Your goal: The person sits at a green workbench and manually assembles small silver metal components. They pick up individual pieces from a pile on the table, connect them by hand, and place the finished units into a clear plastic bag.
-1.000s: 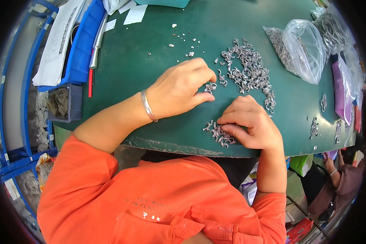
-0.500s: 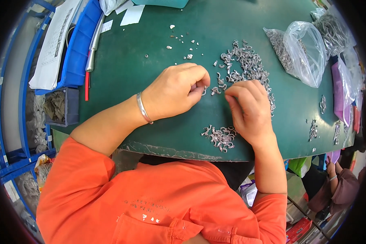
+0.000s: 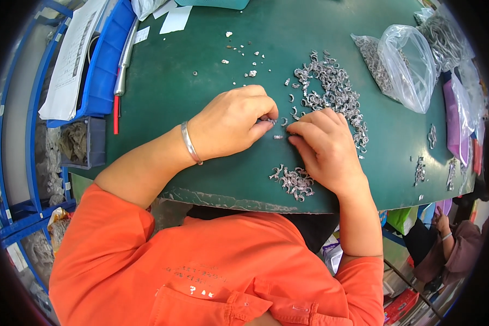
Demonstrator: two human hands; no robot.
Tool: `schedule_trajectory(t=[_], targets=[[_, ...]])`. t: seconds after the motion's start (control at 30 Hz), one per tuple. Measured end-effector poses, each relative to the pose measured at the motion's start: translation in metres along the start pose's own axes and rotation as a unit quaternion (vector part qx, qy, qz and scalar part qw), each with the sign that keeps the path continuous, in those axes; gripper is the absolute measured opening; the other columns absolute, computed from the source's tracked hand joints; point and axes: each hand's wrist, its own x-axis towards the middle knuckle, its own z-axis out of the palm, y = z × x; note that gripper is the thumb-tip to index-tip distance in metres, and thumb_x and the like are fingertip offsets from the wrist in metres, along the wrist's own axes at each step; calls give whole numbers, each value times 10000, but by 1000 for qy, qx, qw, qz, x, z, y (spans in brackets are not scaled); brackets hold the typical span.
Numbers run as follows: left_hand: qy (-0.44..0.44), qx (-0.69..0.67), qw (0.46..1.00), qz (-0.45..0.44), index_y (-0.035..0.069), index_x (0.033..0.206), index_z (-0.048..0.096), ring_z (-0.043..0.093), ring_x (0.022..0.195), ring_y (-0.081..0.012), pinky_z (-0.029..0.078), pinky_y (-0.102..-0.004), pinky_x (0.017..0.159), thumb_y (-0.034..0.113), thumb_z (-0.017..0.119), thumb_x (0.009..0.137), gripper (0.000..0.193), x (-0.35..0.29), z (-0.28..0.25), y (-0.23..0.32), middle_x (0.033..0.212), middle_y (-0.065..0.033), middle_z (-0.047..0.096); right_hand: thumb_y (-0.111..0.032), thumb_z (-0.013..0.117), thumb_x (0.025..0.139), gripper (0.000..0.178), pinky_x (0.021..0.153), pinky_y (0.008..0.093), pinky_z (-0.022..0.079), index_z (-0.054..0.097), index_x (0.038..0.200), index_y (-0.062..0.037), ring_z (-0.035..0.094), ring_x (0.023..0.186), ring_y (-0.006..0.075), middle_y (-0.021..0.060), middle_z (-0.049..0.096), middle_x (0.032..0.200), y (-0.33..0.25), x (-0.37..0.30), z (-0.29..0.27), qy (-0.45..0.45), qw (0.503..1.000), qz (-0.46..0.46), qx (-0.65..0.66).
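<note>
My left hand (image 3: 231, 119) is closed in a pinch above the green table, with a small curved grey metal piece (image 3: 271, 120) showing at its fingertips. To its right, my right hand (image 3: 328, 149) has its fingers curled and its thumb close to the forefinger; anything between them is too small to make out. In the gap between the hands lie a loose metal piece (image 3: 284, 122) and another short one (image 3: 277, 137). Beyond my right hand spreads a large heap of such pieces (image 3: 331, 87). A smaller heap (image 3: 293, 182) sits near the table's front edge.
Clear bags of metal parts (image 3: 407, 68) stand at the far right beside a purple container (image 3: 455, 117). Along the left are a blue bin (image 3: 107, 60), papers (image 3: 70, 60) and a red-ended metal tool (image 3: 119, 87). White crumbs (image 3: 252, 73) dot the far table. Another person (image 3: 456, 247) is at lower right.
My right hand has shifted left toward my left hand. Pieces between the hands have moved, and a short one now lies below the gap. My left hand has barely moved.
</note>
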Motion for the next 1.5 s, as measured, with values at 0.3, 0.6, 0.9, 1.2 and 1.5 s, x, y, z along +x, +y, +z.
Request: schedule_trajectory(t=[0.3,0.6,0.9,1.2,1.5], targets=[[33,-63,997,0,12,942,665,644,717,-164,522,-273,652,-47,708,814,148,2,2,3,852,-85,643,-57,724,769,156,721,378,420,676,915,-81,557,819,253,44,599,855,-1,-1,3,2,1000,4,-22],[61,-55,997,12,21,928,674,642,707,-185,516,-278,643,-37,705,821,126,2,3,2,859,-85,657,-30,732,774,146,729,378,454,675,907,-52,584,800,271,69,639,876,5,-2,0,51,998,1,33],[51,-49,995,65,18,921,671,641,771,-268,520,-316,682,-46,682,826,115,3,5,0,875,-106,653,4,725,760,177,737,394,473,678,926,-39,582,796,294,95,624,864,6,-4,-5,0,999,4,52],[89,-45,994,49,17,909,669,636,787,-254,517,-311,681,-96,644,812,151,3,2,2,874,-100,644,52,697,725,174,705,385,465,662,868,-42,577,779,292,83,623,851,16,-8,-15,54,997,15,56],[98,35,987,122,49,911,684,583,798,-261,477,-360,727,24,754,753,175,4,17,13,877,-68,596,18,678,728,137,724,389,442,587,799,-56,543,775,292,74,597,857,10,-6,-13,38,998,8,56]])
